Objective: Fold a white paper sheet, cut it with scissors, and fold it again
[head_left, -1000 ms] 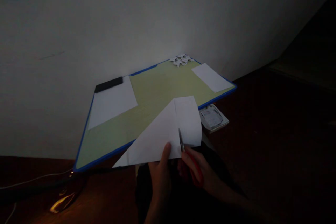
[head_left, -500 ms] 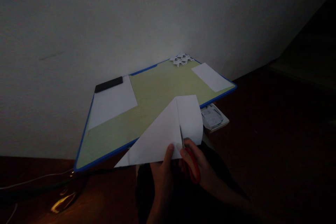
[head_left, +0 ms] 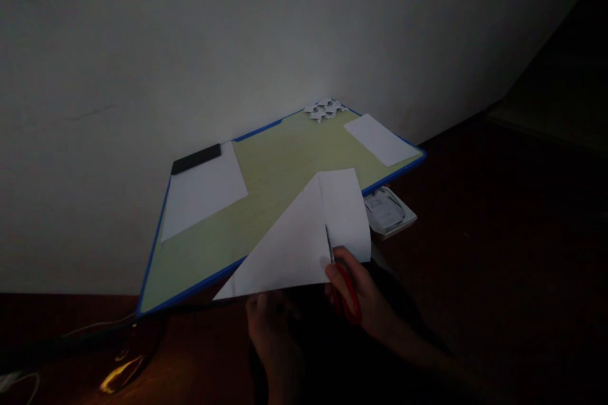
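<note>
A folded white paper (head_left: 294,247) is held up over the near edge of a green board with a blue rim (head_left: 266,164). My right hand (head_left: 368,304) is closed on red-handled scissors (head_left: 349,294), whose blades stick up into the paper along its fold line. The flap to the right of the blades curls down. My left hand (head_left: 270,329) sits just under the paper's lower edge, dark and blurred, and its grip cannot be made out.
On the board lie a white sheet (head_left: 202,190) at the left, a smaller sheet (head_left: 380,139) at the right, a black bar (head_left: 196,158) and several small folded paper pieces (head_left: 325,109) by the wall. A pale packet (head_left: 387,212) lies under the board's right corner. Cables run at lower left.
My left thumb has come off the top of the paper and the hand has dropped below its lower edge. The scissors have advanced slightly up the paper.
</note>
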`<state>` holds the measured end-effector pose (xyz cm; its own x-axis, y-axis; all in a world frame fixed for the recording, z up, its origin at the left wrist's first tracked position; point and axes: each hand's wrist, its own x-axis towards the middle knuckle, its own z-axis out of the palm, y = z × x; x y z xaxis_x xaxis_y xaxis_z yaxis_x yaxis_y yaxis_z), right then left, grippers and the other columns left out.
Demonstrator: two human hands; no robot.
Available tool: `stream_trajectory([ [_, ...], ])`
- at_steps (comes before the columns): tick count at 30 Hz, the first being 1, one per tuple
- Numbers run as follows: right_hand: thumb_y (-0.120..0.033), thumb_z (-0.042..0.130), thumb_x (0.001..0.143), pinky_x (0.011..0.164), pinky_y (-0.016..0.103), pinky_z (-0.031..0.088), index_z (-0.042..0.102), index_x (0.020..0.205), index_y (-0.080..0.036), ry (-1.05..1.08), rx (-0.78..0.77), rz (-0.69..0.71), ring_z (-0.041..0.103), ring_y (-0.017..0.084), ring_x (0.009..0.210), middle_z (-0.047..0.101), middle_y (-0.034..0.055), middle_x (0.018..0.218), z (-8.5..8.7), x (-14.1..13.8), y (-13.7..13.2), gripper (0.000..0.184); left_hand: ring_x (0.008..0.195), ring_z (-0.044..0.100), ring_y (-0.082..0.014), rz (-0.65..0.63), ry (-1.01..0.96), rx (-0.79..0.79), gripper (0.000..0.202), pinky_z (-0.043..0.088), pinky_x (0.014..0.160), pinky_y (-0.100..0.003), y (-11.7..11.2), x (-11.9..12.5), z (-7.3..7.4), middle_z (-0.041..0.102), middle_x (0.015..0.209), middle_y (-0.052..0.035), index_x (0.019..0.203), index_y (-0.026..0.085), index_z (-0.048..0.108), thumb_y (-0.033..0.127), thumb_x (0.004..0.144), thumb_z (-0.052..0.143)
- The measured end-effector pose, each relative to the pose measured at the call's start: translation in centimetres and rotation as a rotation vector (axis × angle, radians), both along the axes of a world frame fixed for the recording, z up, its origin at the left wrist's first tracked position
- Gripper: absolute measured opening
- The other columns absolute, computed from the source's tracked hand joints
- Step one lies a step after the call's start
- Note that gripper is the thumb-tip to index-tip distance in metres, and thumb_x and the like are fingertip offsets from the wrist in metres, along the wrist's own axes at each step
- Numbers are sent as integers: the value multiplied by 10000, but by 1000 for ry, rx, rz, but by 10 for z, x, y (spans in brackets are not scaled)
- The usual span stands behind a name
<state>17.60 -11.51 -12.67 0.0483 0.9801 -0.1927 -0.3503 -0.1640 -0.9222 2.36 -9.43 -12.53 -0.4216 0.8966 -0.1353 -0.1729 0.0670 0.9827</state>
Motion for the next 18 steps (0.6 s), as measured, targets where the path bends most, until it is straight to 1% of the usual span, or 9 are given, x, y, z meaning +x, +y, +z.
stream_trajectory([
  [2, -686, 626, 971, 488, 189, 434, 563, 1033, -235, -18, -1, 3, 587, 99, 572, 636, -43, 734, -1, 1, 1, 460, 452, 380, -113, 113, 93, 56, 337, 345, 462, -245, -9, -11, 5, 414, 558, 71, 705, 228, 489, 464, 868, 666],
  [4, -674, 626, 978, 480, 185, 429, 554, 1020, -238, -21, 2, 5, 583, 97, 567, 633, -47, 735, -2, 2, 1, 444, 460, 353, -114, 116, 250, 134, 347, 339, 477, -246, -17, -19, 18, 375, 543, 72, 678, 225, 477, 431, 910, 633],
  [6, -660, 627, 984, 478, 183, 429, 546, 1013, -240, -18, 5, 2, 581, 95, 565, 627, -52, 735, -3, 2, 2, 429, 525, 457, -132, 62, 360, 190, 277, 388, 522, -260, -14, -20, 37, 509, 586, 40, 686, 212, 578, 356, 884, 709],
  [7, -656, 624, 988, 480, 184, 432, 545, 1019, -240, -17, 9, 1, 580, 95, 565, 625, -54, 734, -3, 2, 2, 424, 572, 518, -143, -68, 558, 277, 206, 432, 564, -270, -8, -17, 47, 597, 643, 19, 734, 212, 650, 310, 908, 702],
  [8, -653, 618, 994, 482, 187, 434, 548, 1033, -240, -16, 14, -2, 578, 96, 564, 622, -54, 733, -3, 2, 3, 421, 607, 561, -153, -303, 752, 401, 165, 478, 613, -286, 2, -14, 57, 647, 678, 10, 762, 219, 687, 266, 919, 707],
  [9, -649, 613, 999, 485, 189, 436, 551, 1050, -240, -15, 19, -5, 575, 97, 564, 620, -54, 733, -2, 2, 3, 417, 673, 608, -172, -458, 898, 568, 123, 513, 671, -306, 15, -9, 65, 690, 726, 0, 808, 232, 720, 234, 930, 709],
  [11, -647, 611, 1001, 493, 194, 437, 558, 1075, -239, -10, 24, -17, 567, 97, 563, 614, -55, 730, -1, 2, 3, 418, 932, 678, -233, -575, 1090, 785, 167, 568, 847, -380, 45, 2, 75, 784, 975, -46, 1082, 252, 761, 171, 982, 655],
  [14, -656, 624, 988, 499, 196, 435, 556, 1072, -243, -1, 22, -37, 561, 98, 560, 604, -58, 725, 0, 2, 3, 427, 1314, 582, -318, -693, 1312, 887, 378, 521, 1067, -531, 83, 14, 72, 702, 1409, -104, 1372, 256, 669, 135, 1022, 593],
  [18, -652, 612, 997, 501, 196, 434, 541, 1062, -246, -20, 38, -32, 566, 102, 570, 607, -56, 729, -2, 0, 4, 416, 1384, 544, -339, -782, 1436, 877, 423, 496, 1104, -577, 97, 15, 59, 630, 1517, -120, 1443, 249, 629, 136, 1040, 563],
])
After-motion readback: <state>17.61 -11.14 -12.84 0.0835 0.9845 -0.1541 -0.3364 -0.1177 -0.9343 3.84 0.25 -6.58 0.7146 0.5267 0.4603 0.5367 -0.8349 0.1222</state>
